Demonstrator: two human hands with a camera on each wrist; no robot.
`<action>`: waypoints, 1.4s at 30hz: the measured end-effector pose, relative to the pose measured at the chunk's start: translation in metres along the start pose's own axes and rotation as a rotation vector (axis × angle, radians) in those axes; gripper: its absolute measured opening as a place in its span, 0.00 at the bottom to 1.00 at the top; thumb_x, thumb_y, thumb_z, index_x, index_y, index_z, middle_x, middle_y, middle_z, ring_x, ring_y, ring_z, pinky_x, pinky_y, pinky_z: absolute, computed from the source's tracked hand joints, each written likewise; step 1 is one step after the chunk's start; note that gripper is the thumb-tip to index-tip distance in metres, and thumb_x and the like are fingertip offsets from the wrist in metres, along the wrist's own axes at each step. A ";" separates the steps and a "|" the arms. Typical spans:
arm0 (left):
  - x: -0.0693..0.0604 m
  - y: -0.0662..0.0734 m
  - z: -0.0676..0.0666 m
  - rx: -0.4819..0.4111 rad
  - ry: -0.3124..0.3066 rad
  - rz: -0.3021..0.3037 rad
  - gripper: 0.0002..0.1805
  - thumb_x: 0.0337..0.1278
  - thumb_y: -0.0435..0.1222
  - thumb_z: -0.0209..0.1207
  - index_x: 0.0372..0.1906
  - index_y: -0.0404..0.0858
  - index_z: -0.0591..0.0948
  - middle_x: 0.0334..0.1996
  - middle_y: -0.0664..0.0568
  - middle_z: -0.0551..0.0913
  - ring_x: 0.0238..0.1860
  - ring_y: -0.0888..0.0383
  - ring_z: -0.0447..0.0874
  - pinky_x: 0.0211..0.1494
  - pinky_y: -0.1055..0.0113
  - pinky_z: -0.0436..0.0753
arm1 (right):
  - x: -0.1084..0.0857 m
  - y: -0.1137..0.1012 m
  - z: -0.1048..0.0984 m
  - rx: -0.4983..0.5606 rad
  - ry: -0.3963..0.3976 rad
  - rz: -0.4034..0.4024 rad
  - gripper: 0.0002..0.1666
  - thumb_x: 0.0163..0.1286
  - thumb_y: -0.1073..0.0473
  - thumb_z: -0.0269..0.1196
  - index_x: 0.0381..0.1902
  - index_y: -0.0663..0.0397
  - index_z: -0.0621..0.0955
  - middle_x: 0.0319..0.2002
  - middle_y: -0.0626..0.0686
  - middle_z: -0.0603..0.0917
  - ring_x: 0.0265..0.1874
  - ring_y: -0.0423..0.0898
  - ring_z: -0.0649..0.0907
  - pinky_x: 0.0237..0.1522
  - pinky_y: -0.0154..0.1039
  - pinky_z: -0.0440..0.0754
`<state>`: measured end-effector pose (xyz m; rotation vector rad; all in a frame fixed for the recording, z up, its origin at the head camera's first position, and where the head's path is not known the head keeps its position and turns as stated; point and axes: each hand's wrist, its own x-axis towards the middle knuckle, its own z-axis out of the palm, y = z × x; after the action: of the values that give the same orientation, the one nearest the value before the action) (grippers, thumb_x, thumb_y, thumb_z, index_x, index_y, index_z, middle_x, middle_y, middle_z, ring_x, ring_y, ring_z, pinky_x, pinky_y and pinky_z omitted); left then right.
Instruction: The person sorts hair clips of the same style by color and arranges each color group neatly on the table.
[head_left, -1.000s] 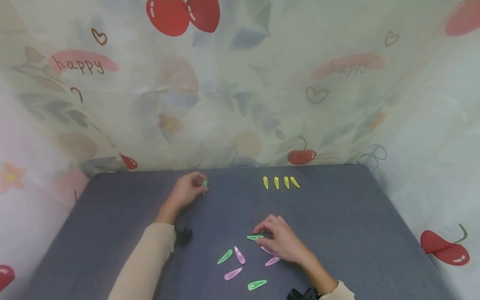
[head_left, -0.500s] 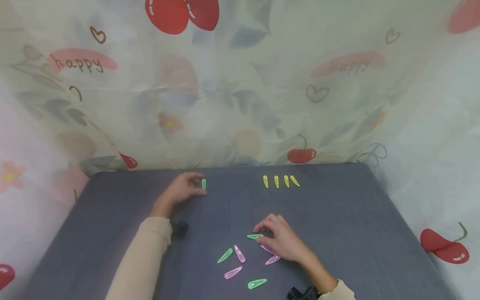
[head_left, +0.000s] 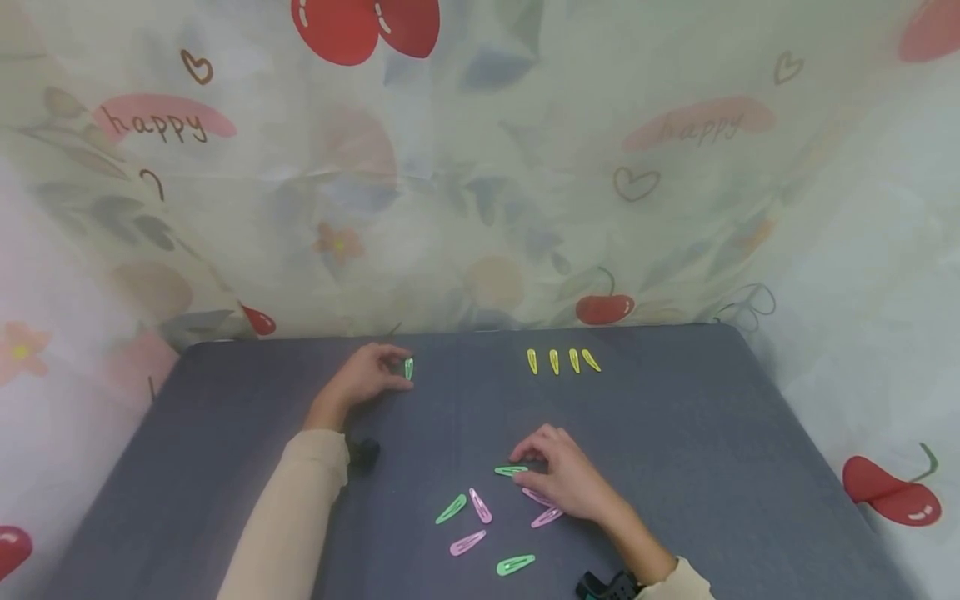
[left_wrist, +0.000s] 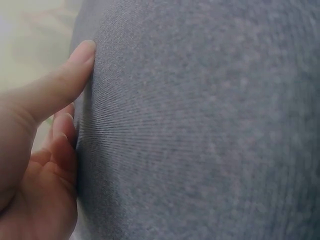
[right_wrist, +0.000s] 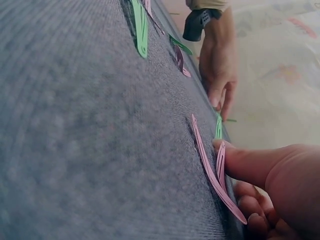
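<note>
At the far left of the table, a green snap hair clip [head_left: 408,368] lies lengthwise between the thumb and forefinger of my left hand [head_left: 363,375]; the fingertips are spread around its two ends. In the left wrist view the thumb [left_wrist: 60,85] rests against the cloth, and that clip is mostly hidden. Nearer the middle, my right hand [head_left: 566,479] rests over a second green hair clip [head_left: 510,471], thumb at its right end and forefinger beyond it. Below that hand lie two pink hair clips, one partly covered [head_left: 535,497] and one lower [head_left: 547,517].
Several yellow hair clips [head_left: 554,362] stand in a row at the back. Loose green clips [head_left: 452,509] and pink clips [head_left: 468,543] lie at the front middle, another green clip [head_left: 516,565] nearest. A patterned curtain [head_left: 465,208] rises behind the dark table [head_left: 675,433].
The green clip at my left hand has gone from upright in the fingers to lying on the table, and the thumb and forefinger have parted. My right hand has stayed in place.
</note>
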<state>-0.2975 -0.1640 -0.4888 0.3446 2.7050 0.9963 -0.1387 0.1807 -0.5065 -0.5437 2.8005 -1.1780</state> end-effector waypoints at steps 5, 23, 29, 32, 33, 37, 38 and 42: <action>-0.003 0.004 -0.001 -0.028 -0.013 -0.044 0.33 0.54 0.44 0.74 0.65 0.42 0.80 0.62 0.40 0.81 0.57 0.45 0.82 0.58 0.48 0.80 | 0.000 0.000 0.000 -0.015 0.017 0.008 0.12 0.55 0.55 0.78 0.31 0.38 0.83 0.33 0.41 0.75 0.37 0.36 0.72 0.41 0.32 0.71; 0.000 0.006 -0.002 -0.059 -0.009 -0.059 0.32 0.53 0.42 0.75 0.64 0.43 0.81 0.62 0.39 0.80 0.59 0.43 0.81 0.60 0.47 0.80 | 0.005 -0.002 -0.019 0.141 0.117 0.041 0.09 0.61 0.61 0.74 0.32 0.42 0.84 0.31 0.42 0.87 0.28 0.32 0.83 0.34 0.31 0.81; 0.000 0.005 -0.004 -0.056 -0.014 -0.065 0.32 0.52 0.42 0.75 0.64 0.43 0.81 0.62 0.39 0.81 0.59 0.43 0.81 0.61 0.47 0.79 | 0.017 -0.007 -0.024 0.196 0.121 -0.012 0.07 0.66 0.59 0.71 0.42 0.49 0.89 0.34 0.45 0.86 0.28 0.35 0.84 0.34 0.33 0.84; 0.000 0.006 -0.003 -0.060 -0.013 -0.083 0.32 0.51 0.42 0.75 0.64 0.43 0.81 0.62 0.39 0.80 0.58 0.44 0.81 0.61 0.47 0.79 | 0.027 -0.010 -0.025 0.253 0.086 0.030 0.14 0.66 0.61 0.71 0.49 0.55 0.87 0.33 0.50 0.85 0.24 0.39 0.85 0.30 0.35 0.85; 0.001 0.006 -0.003 -0.061 -0.014 -0.089 0.32 0.51 0.42 0.75 0.64 0.43 0.81 0.62 0.39 0.80 0.58 0.44 0.81 0.61 0.47 0.79 | 0.031 -0.011 -0.024 0.268 0.079 0.057 0.16 0.65 0.61 0.71 0.50 0.57 0.86 0.33 0.51 0.85 0.22 0.40 0.86 0.28 0.36 0.85; 0.000 0.006 -0.002 -0.068 -0.015 -0.103 0.33 0.51 0.43 0.75 0.64 0.44 0.81 0.63 0.40 0.80 0.59 0.44 0.81 0.62 0.47 0.79 | 0.050 -0.017 -0.020 0.258 0.090 0.125 0.18 0.62 0.58 0.75 0.49 0.56 0.85 0.33 0.50 0.89 0.23 0.42 0.86 0.28 0.36 0.84; 0.000 0.006 -0.002 -0.071 -0.015 -0.102 0.33 0.51 0.43 0.75 0.64 0.44 0.81 0.63 0.40 0.80 0.59 0.43 0.81 0.62 0.47 0.79 | 0.055 -0.019 -0.020 0.250 0.092 0.133 0.17 0.61 0.56 0.75 0.48 0.55 0.86 0.33 0.49 0.89 0.23 0.42 0.86 0.28 0.36 0.84; 0.001 0.006 -0.002 -0.074 -0.014 -0.089 0.32 0.51 0.43 0.75 0.64 0.44 0.81 0.63 0.40 0.80 0.60 0.43 0.81 0.63 0.47 0.79 | 0.076 -0.027 -0.017 0.240 0.099 0.156 0.14 0.64 0.53 0.74 0.46 0.51 0.89 0.30 0.48 0.90 0.22 0.42 0.85 0.25 0.36 0.81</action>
<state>-0.2984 -0.1610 -0.4833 0.2147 2.6384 1.0607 -0.2051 0.1489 -0.4689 -0.2511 2.6645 -1.5141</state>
